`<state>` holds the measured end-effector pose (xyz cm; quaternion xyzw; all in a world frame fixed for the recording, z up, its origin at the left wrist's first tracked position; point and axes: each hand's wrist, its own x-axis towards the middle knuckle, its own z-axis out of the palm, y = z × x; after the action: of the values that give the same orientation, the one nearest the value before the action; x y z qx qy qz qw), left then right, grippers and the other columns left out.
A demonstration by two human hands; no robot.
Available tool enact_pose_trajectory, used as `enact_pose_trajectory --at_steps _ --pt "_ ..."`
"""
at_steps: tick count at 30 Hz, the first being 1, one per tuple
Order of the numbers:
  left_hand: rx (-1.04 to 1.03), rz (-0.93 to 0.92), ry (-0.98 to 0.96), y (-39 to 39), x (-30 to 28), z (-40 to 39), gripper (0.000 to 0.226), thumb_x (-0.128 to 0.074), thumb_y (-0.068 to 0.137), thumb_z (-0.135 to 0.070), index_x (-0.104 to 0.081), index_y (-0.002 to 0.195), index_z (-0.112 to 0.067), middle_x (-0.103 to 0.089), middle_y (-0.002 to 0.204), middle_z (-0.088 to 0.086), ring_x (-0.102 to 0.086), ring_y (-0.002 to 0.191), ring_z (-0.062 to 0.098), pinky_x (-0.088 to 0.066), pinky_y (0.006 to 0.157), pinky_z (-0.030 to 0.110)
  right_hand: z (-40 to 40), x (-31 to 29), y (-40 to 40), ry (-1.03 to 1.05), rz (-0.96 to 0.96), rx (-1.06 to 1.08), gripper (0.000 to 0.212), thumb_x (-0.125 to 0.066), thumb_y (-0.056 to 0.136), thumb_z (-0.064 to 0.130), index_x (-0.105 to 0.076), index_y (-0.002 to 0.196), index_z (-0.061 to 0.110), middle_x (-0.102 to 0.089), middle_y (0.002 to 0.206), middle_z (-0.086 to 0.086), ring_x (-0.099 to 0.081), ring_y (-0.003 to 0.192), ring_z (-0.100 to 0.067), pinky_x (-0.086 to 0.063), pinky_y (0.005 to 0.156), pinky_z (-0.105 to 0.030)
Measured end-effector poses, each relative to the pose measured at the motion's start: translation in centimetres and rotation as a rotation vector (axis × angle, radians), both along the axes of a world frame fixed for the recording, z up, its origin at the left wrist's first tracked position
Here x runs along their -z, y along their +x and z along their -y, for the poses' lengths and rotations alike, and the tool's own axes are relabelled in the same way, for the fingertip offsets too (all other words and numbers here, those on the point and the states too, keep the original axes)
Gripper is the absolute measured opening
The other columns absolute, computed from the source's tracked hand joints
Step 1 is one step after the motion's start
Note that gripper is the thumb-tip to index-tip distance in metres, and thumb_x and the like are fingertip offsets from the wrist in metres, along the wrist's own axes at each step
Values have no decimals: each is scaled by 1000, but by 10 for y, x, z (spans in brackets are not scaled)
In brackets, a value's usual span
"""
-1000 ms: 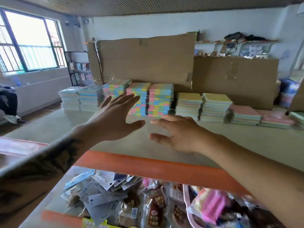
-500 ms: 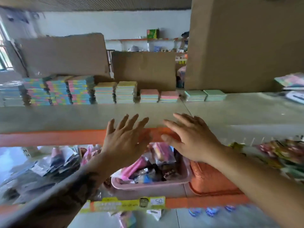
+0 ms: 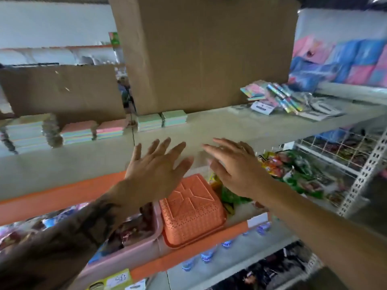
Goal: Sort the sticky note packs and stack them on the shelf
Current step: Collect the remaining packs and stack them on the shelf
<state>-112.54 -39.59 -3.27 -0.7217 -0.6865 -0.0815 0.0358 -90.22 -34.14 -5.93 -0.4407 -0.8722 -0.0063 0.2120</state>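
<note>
Both the left hand [image 3: 155,170] and right hand [image 3: 236,164] hover empty, fingers spread, above the shelf's [image 3: 209,126] front edge; sticky note packs [image 3: 161,121] line its back edge.

We see a matt brown cardboard box [image 3: 201,55] far back, a perforated orange plastic basket [image 3: 191,210] near, and glossy plastic-wrapped pastel paper sticky note packs [image 3: 161,121].

In front of me a big cardboard sheet [image 3: 201,53] stands upright at the back edge of the shelf board, and a lower cardboard sheet [image 3: 60,88] stands to its left. Behind them I see a white wall [image 3: 52,24], lit by soft daylight. At the right edge a white perforated post [image 3: 364,174] carries a wire rack [image 3: 330,149].
</note>
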Motion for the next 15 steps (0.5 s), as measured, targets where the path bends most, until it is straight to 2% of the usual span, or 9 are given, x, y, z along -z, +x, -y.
enact_pose_trajectory --at_steps 2,4,9,11,13,15 --pt "94 -3 -55 27 -12 -27 78 6 86 -82 -5 157 -52 -1 171 -10 -1 158 19 -1 125 56 -17 -7 24 17 -78 -32 60 -46 99 10 -44 154 33 -44 159 -1 -36 149 -19 -32 120 -51" --pt "151 14 -66 52 -22 -63 60 -6 98 -71 -7 156 -54 -5 171 -11 -4 157 17 -2 125 53 -36 -16 47 19 -132 -21 76 -50 86 -12 -50 151 29 -48 156 -3 -44 144 -21 -40 117 -44" --pt "214 7 -105 104 -44 -156 69 -2 93 -75 -16 157 -51 -14 170 -9 -9 157 14 -6 125 54 -89 -43 97 19 -92 40 90 -46 79 -18 -51 149 38 -44 159 0 -44 143 -19 -43 111 -33" --pt "242 1 -59 120 -51 -187 71 -5 93 -76 -21 157 -49 -20 168 -10 -15 156 15 -10 124 53 -115 -53 117 26 -81 59 88 -45 78 -19 -54 147 36 -44 159 -1 -45 143 -20 -45 110 -37" --pt "294 3 34 134 -57 -214 65 -11 96 -74 -27 154 -50 -32 164 -11 -27 152 17 -19 123 51 -143 -62 135 56 -74 75 84 -44 77 -20 -57 146 26 -45 158 -5 -44 144 -24 -46 109 -45" --pt "343 28 88 146 -60 -241 59 -13 99 -72 -29 152 -53 -40 159 -12 -37 146 18 -27 119 51 -170 -69 152 68 -52 105 83 -43 77 -21 -55 148 21 -44 159 -5 -41 146 -25 -44 110 -46"
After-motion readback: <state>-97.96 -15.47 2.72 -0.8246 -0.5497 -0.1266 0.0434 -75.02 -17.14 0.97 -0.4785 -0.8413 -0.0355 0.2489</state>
